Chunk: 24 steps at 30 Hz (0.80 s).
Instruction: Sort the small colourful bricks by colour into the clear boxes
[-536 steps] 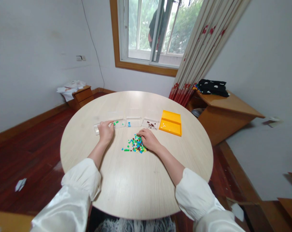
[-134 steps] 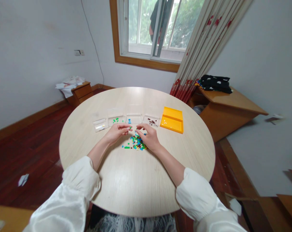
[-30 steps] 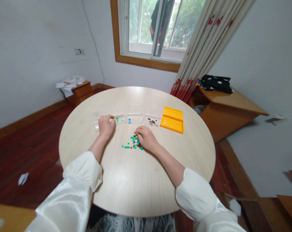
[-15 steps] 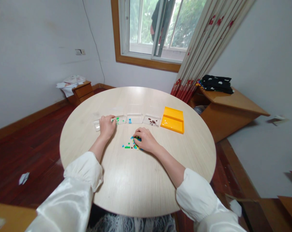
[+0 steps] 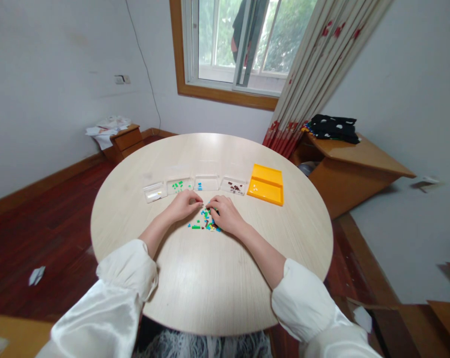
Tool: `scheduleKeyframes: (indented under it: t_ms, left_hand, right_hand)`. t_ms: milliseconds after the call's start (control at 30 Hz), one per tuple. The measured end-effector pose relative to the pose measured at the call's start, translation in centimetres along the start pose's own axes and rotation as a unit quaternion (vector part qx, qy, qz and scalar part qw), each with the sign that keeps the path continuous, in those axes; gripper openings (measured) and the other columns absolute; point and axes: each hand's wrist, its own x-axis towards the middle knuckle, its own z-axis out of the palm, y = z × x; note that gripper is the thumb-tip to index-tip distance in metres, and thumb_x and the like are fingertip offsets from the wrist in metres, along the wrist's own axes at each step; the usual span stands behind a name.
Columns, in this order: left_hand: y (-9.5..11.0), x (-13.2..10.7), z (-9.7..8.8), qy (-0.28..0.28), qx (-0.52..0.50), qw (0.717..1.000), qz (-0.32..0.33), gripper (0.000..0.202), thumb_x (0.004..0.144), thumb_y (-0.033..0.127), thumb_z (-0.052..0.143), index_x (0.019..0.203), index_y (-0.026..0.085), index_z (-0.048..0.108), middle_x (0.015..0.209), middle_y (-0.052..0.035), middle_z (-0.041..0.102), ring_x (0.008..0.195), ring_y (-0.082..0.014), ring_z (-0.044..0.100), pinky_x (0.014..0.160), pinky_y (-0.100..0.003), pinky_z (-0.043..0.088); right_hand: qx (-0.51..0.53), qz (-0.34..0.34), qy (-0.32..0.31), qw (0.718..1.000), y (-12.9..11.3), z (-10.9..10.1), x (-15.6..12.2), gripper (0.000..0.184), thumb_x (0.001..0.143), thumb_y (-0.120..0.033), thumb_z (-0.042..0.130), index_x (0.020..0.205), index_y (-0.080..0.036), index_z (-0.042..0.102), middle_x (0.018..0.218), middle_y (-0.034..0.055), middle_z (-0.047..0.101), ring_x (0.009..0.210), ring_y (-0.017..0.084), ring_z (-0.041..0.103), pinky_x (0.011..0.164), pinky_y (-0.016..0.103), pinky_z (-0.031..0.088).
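A small pile of tiny coloured bricks (image 5: 207, 222), green, blue, yellow and brown, lies mid-table. My left hand (image 5: 185, 204) rests at the pile's upper left edge with its fingers curled and pinched together toward my right hand. My right hand (image 5: 225, 214) lies over the pile's right side, fingers bent onto the bricks. The fingertips of both hands nearly meet above the pile. What either holds is too small to see. Behind the hands stand several clear trays in a row: one at the left (image 5: 155, 191), one with green bits (image 5: 179, 186), one with blue (image 5: 206, 183), one with brown (image 5: 233, 186).
An orange tray (image 5: 265, 185) sits right of the clear ones on the round wooden table (image 5: 210, 278). A low wooden desk (image 5: 349, 161) with dark cloth stands at the right, a small cabinet (image 5: 122, 140) with papers at the left wall. A person is outside the window (image 5: 243, 35).
My left hand has left the leftmost clear tray and moved right to the brick pile, meeting my right hand, which stayed on the pile.
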Motion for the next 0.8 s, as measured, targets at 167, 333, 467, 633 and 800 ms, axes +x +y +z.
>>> scheduleKeyframes:
  t_ms: [167, 333, 467, 633, 800]
  left_hand:
    - [0.2, -0.1, 0.7, -0.038, -0.017, 0.999, -0.008, 0.014, 0.069, 0.021, 0.059, 0.068, 0.018, 0.072, 0.067, -0.0036, 0.068, 0.066, -0.0157, 0.056, 0.069, -0.027, 0.042]
    - [0.1, -0.1, 1.2, -0.047, -0.029, 0.998, -0.012, 0.013, 0.068, 0.022, 0.06, 0.068, 0.019, 0.072, 0.066, -0.0032, 0.067, 0.064, -0.0147, 0.055, 0.066, -0.026, 0.042]
    - [0.3, -0.1, 1.1, -0.05, -0.043, 0.998, -0.021, 0.011, 0.067, 0.02, 0.06, 0.065, 0.018, 0.071, 0.063, -0.0019, 0.064, 0.061, -0.0136, 0.053, 0.064, -0.025, 0.041]
    - [0.6, -0.1, 1.0, -0.051, -0.038, 0.997, -0.032, 0.011, 0.065, 0.017, 0.058, 0.063, 0.017, 0.069, 0.061, -0.0006, 0.061, 0.059, -0.0127, 0.051, 0.063, -0.024, 0.04]
    - [0.5, 0.0, 1.0, -0.015, -0.017, 0.999, -0.039, 0.012, 0.069, 0.02, 0.054, 0.064, 0.016, 0.065, 0.062, -0.0014, 0.06, 0.06, -0.014, 0.05, 0.062, -0.026, 0.039]
  right_hand:
    - [0.009, 0.003, 0.033, 0.999, 0.4, -0.1, 0.1, 0.021, 0.081, -0.007, 0.05, 0.087, -0.016, 0.068, 0.091, 0.0075, 0.062, 0.092, 0.019, 0.052, 0.084, 0.034, 0.039]
    - [0.02, -0.022, 0.024, 0.999, 0.1, -0.5, 0.0, 0.018, 0.078, -0.007, 0.052, 0.083, -0.017, 0.067, 0.088, 0.0058, 0.061, 0.089, 0.018, 0.052, 0.082, 0.033, 0.038]
    - [0.015, -0.034, -0.001, 0.999, -0.2, -0.6, -0.1, 0.014, 0.076, -0.01, 0.057, 0.08, -0.017, 0.068, 0.089, 0.0052, 0.061, 0.09, 0.018, 0.052, 0.08, 0.033, 0.036]
    - [0.01, -0.032, -0.024, 0.999, -0.1, -0.4, -0.1, 0.012, 0.076, -0.013, 0.061, 0.084, -0.018, 0.069, 0.091, 0.0049, 0.062, 0.091, 0.018, 0.053, 0.08, 0.033, 0.034]
    - [0.004, -0.023, -0.025, 0.999, -0.1, -0.4, -0.1, 0.011, 0.077, -0.012, 0.061, 0.082, -0.017, 0.069, 0.091, 0.0051, 0.062, 0.091, 0.017, 0.054, 0.08, 0.033, 0.034]
